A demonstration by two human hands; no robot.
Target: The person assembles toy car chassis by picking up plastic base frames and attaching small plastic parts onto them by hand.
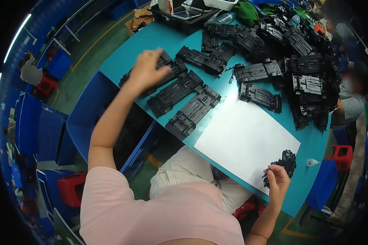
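Left hand [145,73] is over the black molded frame [165,61] at the far end of the left-hand row on the teal table [126,53]; thumb and fingers apart, nothing visibly gripped, contact unclear from this angle and motion blur. Right hand [279,185] is at the small black parts [289,161], heaped on the near right corner of the white sheet [241,134]. Thumb and index are curled close, but can't tell whether they pinch a part or just touch the heap. Handling notes, my judgement: take a frame by its solid side edges, thumb one side, fingers the other; thin ends and clips look easy to bend. Lift straight up, since the next frame [175,94] lies just beside it and dragging could snag. On the small parts, use fingertips only, one piece at a time; they look tangled, so ease one loose rather than pull. Keep the right wrist off the heap so nothing gets swept over the near edge. Small white bottle [311,162] stands or lies just beyond the sheet, can't tell which; keep the elbow and sleeve clear of it.
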